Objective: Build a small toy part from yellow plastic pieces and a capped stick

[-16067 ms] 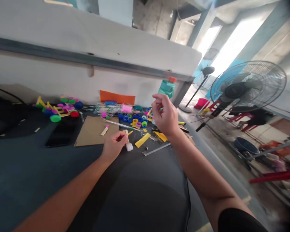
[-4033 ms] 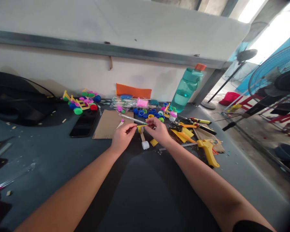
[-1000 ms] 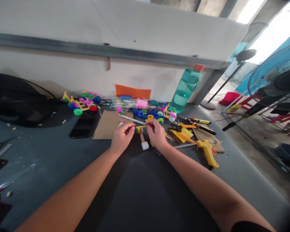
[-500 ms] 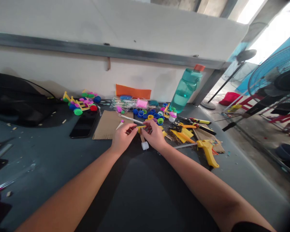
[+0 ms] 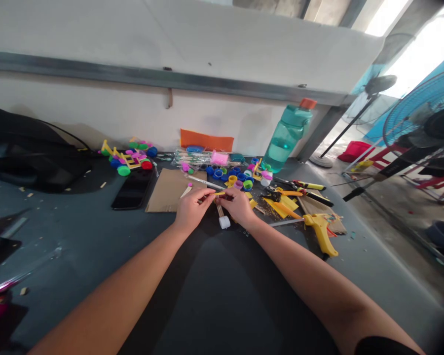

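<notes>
Holding a thin yellow piece point(image 5: 219, 194) in the middle of the scene, with left hand point(image 5: 193, 208) pinched narrow at the left end and right hand point(image 5: 239, 207) also closed narrow at the right end. Cannot tell the exact grip on the right, being partly hidden. Just to the near side, see pale wooden sticks point(image 5: 220, 211) with a white cap point(image 5: 224, 223) at the near end, apparently joined already. Cannot tell whether touching the yellow piece or only lying below it. Judging from this, only partly built here in the middle. At far left, see coloured models point(image 5: 133, 156) with caps and yellow frames, seemingly put together already. Apparently not used, as far as visible: see loose caps point(image 5: 238, 185) just to the far side of the hands, and yellow sheets point(image 5: 290, 202) to the right. Around these sheets, notice also pliers point(image 5: 289, 193) and a yellow glue gun point(image 5: 321, 231), lying out of both hands.
</notes>
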Available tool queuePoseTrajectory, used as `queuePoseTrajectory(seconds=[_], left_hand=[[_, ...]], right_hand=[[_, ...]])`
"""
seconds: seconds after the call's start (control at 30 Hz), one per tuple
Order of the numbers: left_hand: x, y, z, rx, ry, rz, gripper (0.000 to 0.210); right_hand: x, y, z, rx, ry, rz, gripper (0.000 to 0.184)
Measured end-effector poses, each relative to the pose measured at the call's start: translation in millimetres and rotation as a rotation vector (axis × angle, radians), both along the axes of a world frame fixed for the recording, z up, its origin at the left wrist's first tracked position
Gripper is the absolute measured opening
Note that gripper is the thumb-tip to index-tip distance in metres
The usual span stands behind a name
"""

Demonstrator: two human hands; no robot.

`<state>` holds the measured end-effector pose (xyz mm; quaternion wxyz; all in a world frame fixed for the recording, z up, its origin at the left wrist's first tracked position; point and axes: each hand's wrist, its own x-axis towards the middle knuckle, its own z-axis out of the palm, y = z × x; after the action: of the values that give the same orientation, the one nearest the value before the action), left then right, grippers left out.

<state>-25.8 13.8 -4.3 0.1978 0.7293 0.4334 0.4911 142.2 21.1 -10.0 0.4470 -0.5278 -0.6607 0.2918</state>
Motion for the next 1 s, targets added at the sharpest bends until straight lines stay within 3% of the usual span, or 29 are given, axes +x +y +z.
queuePoseTrajectory(seconds=[1.0], left_hand=[[4,-1,10.0,0.06,0.056,-0.06,0.017]], right_hand=[[0,-5,7.9,0.061,-0.015,-0.044,0.011]])
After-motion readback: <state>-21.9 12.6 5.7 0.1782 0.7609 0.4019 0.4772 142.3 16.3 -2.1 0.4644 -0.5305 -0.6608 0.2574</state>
